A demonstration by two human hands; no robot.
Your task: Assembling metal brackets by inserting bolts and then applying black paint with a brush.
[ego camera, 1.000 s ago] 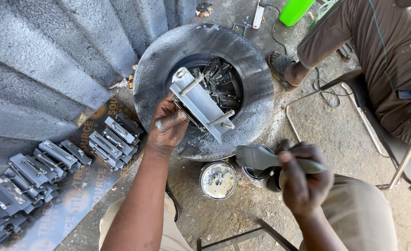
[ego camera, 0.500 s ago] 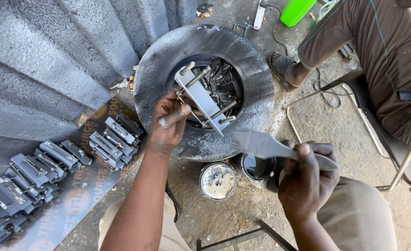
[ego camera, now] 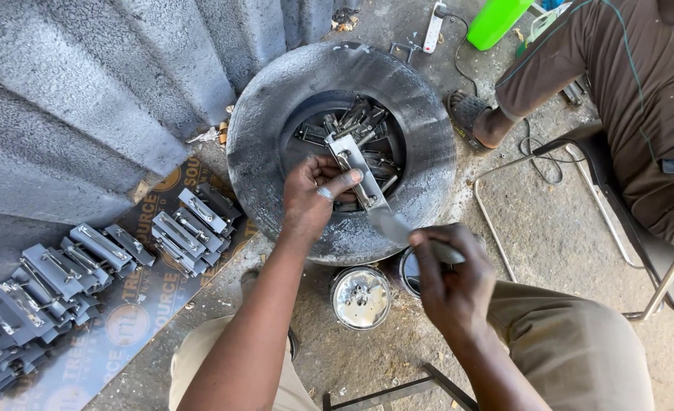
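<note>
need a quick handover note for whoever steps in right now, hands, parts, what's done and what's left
Left hand: holds a grey metal bracket over the tyre.
Right hand: grips a brush, its grey tip on the bracket's lower end.
Parts: more brackets lie in the tyre's hole; coated ones sit in rows on the board at left. Two open tins stand below the tyre.
Done: rows of grey brackets laid out.
Left: the held bracket and, it seems, the pile in the tyre.
</note>
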